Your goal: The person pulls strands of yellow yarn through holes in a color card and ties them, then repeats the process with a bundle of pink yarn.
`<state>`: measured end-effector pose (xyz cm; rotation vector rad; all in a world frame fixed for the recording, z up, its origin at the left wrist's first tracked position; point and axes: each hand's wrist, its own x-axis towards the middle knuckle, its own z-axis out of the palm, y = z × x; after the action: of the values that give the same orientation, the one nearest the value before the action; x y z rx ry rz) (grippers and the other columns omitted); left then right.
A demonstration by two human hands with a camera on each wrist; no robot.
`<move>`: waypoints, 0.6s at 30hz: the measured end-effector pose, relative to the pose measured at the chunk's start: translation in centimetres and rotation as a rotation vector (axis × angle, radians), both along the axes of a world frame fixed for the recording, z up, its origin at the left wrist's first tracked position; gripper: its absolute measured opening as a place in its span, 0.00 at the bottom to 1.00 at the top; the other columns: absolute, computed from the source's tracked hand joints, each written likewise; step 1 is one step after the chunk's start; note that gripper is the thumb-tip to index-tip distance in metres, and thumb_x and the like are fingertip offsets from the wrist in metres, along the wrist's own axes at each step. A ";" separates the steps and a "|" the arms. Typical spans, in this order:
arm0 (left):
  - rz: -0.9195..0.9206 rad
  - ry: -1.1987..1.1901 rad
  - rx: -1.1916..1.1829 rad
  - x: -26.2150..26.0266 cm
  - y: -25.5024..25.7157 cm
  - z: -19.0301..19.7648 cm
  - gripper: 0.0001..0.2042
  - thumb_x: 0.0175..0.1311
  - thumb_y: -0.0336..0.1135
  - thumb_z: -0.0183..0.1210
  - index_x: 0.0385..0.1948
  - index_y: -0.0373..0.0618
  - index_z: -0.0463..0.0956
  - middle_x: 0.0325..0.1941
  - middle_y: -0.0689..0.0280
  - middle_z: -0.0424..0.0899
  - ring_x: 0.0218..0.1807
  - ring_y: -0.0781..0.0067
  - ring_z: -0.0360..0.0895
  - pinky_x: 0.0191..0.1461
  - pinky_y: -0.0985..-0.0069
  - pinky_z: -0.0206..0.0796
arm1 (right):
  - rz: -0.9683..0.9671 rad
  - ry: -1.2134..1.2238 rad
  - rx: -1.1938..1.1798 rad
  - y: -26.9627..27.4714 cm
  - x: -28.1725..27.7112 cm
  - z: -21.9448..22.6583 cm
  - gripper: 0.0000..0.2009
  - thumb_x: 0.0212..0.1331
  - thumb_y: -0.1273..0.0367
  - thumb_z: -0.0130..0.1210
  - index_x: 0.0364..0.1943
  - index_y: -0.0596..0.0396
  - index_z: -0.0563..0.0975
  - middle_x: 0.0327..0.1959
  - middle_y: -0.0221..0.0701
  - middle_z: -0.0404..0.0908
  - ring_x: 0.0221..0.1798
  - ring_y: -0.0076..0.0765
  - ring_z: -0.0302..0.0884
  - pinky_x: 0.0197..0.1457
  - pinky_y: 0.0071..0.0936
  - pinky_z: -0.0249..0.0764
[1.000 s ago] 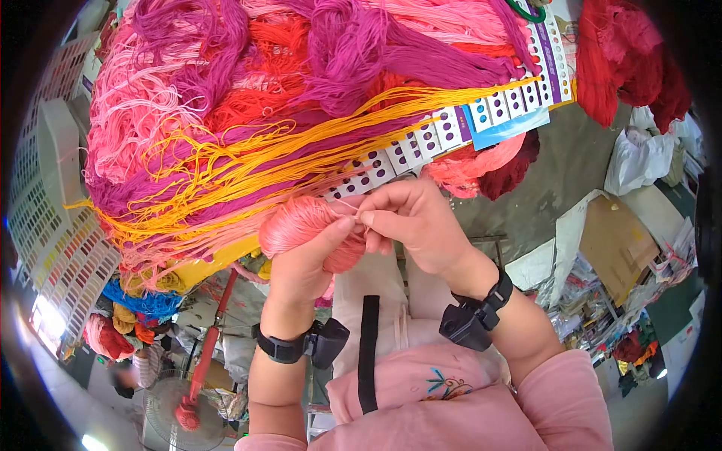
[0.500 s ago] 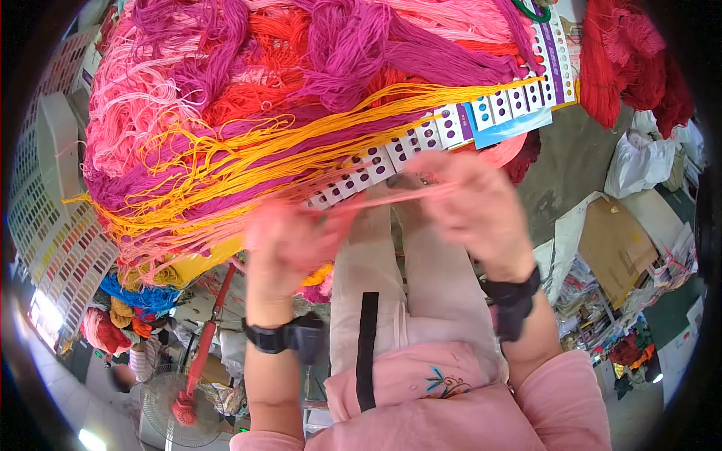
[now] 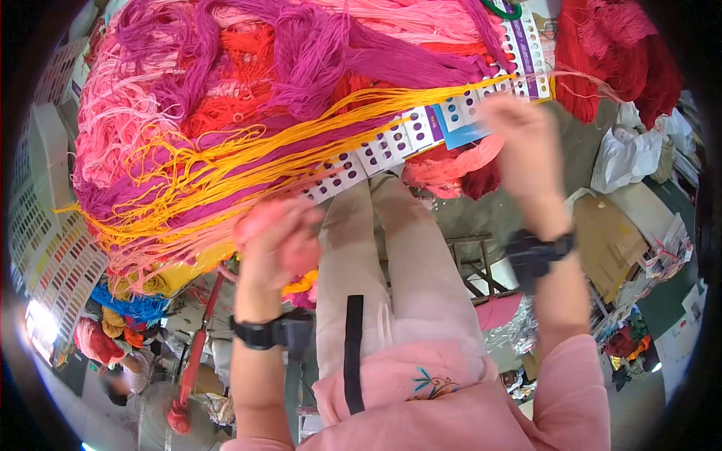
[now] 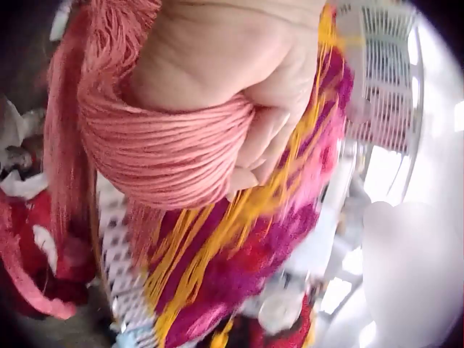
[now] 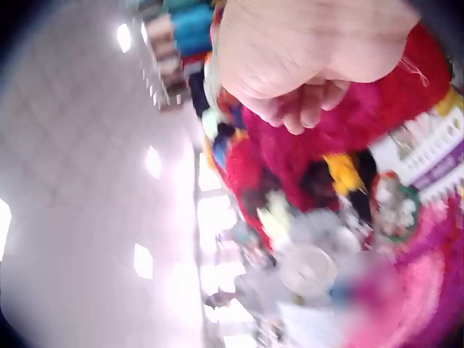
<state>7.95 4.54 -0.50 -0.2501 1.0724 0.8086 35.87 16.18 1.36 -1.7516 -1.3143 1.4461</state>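
Observation:
My left hand [image 3: 267, 240] grips a coral-pink skein of thread [image 4: 167, 156]. In the left wrist view the skein wraps over the palm side in a thick smooth bundle, the fingers curl round its end, and looser strands hang at the left. My right hand [image 3: 526, 143], blurred, is raised over the right end of the punched thread cards [image 3: 383, 146]. Its fingers [image 5: 308, 105] are curled in the right wrist view. A thin pale pink strand [image 3: 579, 74] trails rightward from near its fingertips.
Hanks of magenta [image 3: 312, 45], red, pink and yellow thread [image 3: 248, 143] cover the table before me. Dark red hanks [image 3: 602, 45] hang at the far right. A floor fan [image 3: 177, 413] stands at lower left, a white slotted rack [image 3: 60, 248] at left.
My right hand has drawn away from the skein, up and to the right, with the pink strand first stretched between both hands. My left hand has shifted slightly left with the skein.

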 end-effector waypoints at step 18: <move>-0.283 0.319 0.128 7.6 2.9 -4.9 0.07 0.58 0.33 0.44 0.26 0.43 0.69 0.15 0.72 0.66 0.16 0.84 0.61 0.21 0.85 0.55 | 0.482 -0.246 0.692 -6.3 -6.8 -8.1 0.15 0.32 0.70 0.54 0.31 0.55 0.73 0.28 0.31 0.69 0.30 0.38 0.66 0.37 0.32 0.63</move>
<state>15.50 7.41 -5.42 0.1429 1.3143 0.6701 29.05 9.83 -6.73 -1.2120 -2.1545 0.8177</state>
